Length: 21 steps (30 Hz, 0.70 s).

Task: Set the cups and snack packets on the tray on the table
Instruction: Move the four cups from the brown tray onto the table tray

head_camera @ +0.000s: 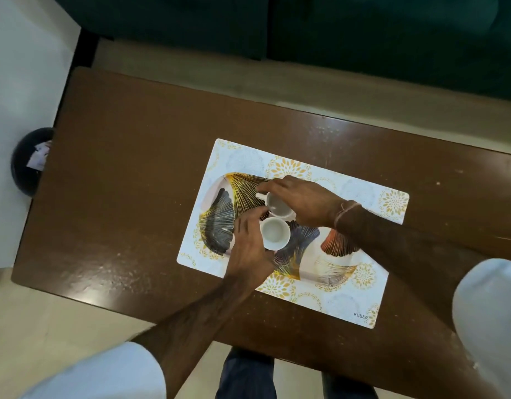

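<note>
Landmark: the tray point(219, 214), oval, leaf-patterned, lying on a printed mat point(392, 203) on the brown bench point(119, 168).

Both cups sit over the middle of the tray, side by side, nearly touching. Far cup point(278, 207): white, handle pointing to the tray's left end. Near cup point(275, 233): white, looks empty. Whether either base is fully down on the tray cannot be told from above.

Right hand point(300, 201): reaches from the tray's right end, fingers point(267, 187) curled over the far cup's rim and handle side, gripping it. Left hand point(250, 246): comes from the tray's near edge, thumb and fingers wrapped round the near cup's side, closed on it.

No snack packets anywhere in view; that half of the task looks undone.

Risks, as judged:
- Cups so close that rims may knock when either hand shifts; chip or tip possible.
- Pulling a hand away sideways could drag its cup along the tray.
- Far cup's handle sits under the right fingers; a snag on release could tilt it.
- Cups crowded at the tray's centre may leave awkward room for packets.
- Tray on a mat: a push could slide both together.
</note>
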### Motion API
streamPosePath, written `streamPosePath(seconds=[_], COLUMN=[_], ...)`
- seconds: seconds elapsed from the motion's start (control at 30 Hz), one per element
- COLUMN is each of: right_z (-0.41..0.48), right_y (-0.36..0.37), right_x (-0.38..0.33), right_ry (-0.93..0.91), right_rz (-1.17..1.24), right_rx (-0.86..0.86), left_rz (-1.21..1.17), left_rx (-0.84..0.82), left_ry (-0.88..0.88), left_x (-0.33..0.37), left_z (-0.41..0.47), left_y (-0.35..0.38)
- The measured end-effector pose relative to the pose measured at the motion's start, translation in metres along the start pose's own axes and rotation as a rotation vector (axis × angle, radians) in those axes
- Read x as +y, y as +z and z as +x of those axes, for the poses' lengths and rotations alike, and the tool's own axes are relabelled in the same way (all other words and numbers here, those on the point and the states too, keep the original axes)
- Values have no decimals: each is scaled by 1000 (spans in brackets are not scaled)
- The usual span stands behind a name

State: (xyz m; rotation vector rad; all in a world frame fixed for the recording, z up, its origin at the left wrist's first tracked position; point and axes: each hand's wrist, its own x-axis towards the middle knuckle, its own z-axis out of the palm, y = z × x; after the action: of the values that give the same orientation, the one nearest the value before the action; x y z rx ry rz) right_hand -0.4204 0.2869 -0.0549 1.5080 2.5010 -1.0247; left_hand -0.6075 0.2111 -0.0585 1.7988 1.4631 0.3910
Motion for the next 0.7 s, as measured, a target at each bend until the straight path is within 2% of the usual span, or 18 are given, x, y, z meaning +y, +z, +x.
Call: streamPosePath(seconds=[0.2, 0.43, 0.7], right_z=[-3, -38, -133], right_y=[2, -9, -5], right_x=[0, 17, 64], right_ry=[-10, 269, 614], right_rz=[15, 164, 125], right_rx=[39, 202, 311], left_rz=[36, 158, 435], left_rx=[-20, 17, -256], left_ry=[45, 127, 247], left_x=[3, 36, 104], left_z=[-1, 41, 79], left_y=[-15, -28, 45])
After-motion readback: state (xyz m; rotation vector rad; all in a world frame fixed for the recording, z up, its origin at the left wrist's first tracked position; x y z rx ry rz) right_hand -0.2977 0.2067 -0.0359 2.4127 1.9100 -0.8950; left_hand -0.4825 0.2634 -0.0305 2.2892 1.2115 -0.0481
